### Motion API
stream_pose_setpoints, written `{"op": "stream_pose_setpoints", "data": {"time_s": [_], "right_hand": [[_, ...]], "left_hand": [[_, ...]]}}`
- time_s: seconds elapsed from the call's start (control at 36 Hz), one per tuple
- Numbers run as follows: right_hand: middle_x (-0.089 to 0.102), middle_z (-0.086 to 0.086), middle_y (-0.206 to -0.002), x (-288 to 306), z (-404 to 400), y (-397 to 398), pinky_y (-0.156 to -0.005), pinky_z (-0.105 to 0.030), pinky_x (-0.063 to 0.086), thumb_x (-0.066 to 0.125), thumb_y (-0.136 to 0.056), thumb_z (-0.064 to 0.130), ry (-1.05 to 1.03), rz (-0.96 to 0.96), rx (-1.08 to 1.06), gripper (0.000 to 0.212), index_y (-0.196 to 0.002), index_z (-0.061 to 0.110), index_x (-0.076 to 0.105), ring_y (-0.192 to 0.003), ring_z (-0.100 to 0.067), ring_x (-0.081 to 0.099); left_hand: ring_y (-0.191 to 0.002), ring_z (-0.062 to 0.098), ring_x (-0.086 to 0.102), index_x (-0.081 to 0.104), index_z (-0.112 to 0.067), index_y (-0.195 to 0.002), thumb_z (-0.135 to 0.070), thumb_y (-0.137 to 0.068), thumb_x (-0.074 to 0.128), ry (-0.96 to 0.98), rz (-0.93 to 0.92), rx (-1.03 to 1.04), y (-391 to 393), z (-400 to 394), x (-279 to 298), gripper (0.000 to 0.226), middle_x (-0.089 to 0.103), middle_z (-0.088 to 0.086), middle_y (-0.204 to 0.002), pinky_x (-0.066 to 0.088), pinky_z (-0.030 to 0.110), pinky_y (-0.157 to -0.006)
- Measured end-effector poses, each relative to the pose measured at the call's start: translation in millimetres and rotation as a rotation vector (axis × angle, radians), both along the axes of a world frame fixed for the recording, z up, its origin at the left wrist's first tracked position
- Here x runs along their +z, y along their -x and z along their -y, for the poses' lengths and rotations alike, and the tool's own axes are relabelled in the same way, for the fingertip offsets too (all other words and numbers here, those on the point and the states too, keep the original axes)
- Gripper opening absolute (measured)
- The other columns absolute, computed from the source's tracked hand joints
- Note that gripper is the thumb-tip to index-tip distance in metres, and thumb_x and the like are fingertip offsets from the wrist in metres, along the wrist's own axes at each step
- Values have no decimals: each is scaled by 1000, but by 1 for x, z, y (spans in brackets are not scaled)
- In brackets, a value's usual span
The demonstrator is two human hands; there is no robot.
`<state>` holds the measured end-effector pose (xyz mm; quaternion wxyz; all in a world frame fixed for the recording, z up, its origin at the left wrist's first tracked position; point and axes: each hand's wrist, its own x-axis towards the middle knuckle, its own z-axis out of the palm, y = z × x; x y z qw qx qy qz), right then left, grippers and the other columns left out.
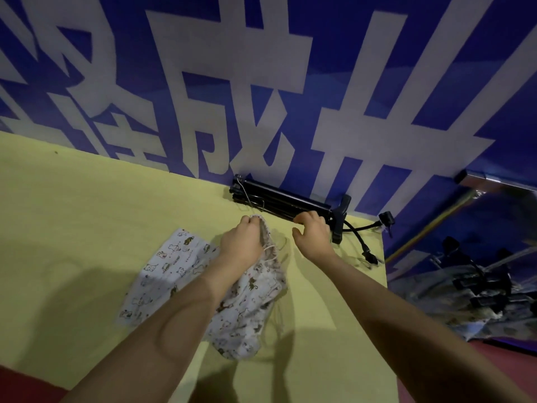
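Your left hand (241,242) gripped the printed shorts (250,309) by the waistband; your right hand (312,234) was curled, its hold unclear. Folding looked barely begun.

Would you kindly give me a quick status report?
Left hand grips patterned cloth on table. Right hand hovers curled beside it, grip unclear. Black gear close behind.
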<state>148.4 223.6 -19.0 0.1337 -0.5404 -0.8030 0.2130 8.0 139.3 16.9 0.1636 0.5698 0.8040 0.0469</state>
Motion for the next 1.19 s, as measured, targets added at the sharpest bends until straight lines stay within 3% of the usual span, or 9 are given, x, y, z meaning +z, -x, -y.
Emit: {"op": "stream_pose_setpoints", "data": {"time_s": [0.17, 0.47, 0.64, 0.83, 0.97, 1.08, 1.19], "right_hand": [[48, -13, -135, 0, -51, 2, -102, -41, 35, 49, -95, 21, -1, 153, 32, 42, -134, 9, 42, -122, -33, 44], [44, -14, -136, -29, -104, 34, -103, -40, 34, 48, -97, 35, -58, 390, 157, 56, -143, 12, 27, -125, -33, 42], [48, -14, -132, -35, -109, 45, -101, -41, 37, 55, -93, 15, -127, 516, 138, 51, -137, 13, 29, -123, -33, 44], [50, -11, -128, -18, -93, 38, -91, -39, 39, 47, -93, 17, -266, 460, 148, 47, -137, 13, 30, -115, -32, 46], [51, -9, -121, 2, -69, 30, -83, -38, 42, 52, -92, 29, -242, 411, 154, 48, -133, 13, 32, -109, -31, 51], [52, -10, -105, 22, -49, 21, -60, -34, 38, 54, -90, 28, -192, 280, 98, 37, -117, 12, 35, -83, -31, 53], [58, -9, -93, 43, -27, 8, -54, -34, 42, 51, -90, 24, -207, 219, 66, 30, -111, 14, 32, -67, -29, 51]], "left_hand": [[-106, 33, 58, 37, -10, -133, -12, -93, 46, 26, -63, 45, 9, -25, -10, 41, 46, 11, -129, 43, 36, -71], [-105, 29, 59, 43, -11, -130, -11, -91, 47, 22, -60, 103, 21, -54, -41, 39, 51, 8, -125, 48, 36, -73], [-104, 26, 60, 44, -12, -130, -8, -91, 46, 4, -52, 109, 33, -53, -49, 39, 52, 6, -124, 51, 36, -73], [-106, 28, 57, 41, -17, -135, -12, -94, 44, -5, 46, 120, 46, -43, -47, 42, 49, 7, -128, 50, 39, -75], [-107, 31, 56, 46, -15, -132, -10, -91, 48, -67, 178, 129, 47, -31, -32, 42, 51, 9, -127, 51, 41, -81], [-111, 32, 54, 44, -16, -135, -7, -86, 56, -83, 250, 99, 45, -20, -25, 51, 49, 10, -130, 50, 43, -87], [-121, 29, 50, 36, -16, -142, -4, -85, 57, -115, 301, 58, 40, -6, -18, 62, 44, 8, -139, 46, 39, -96]]}}
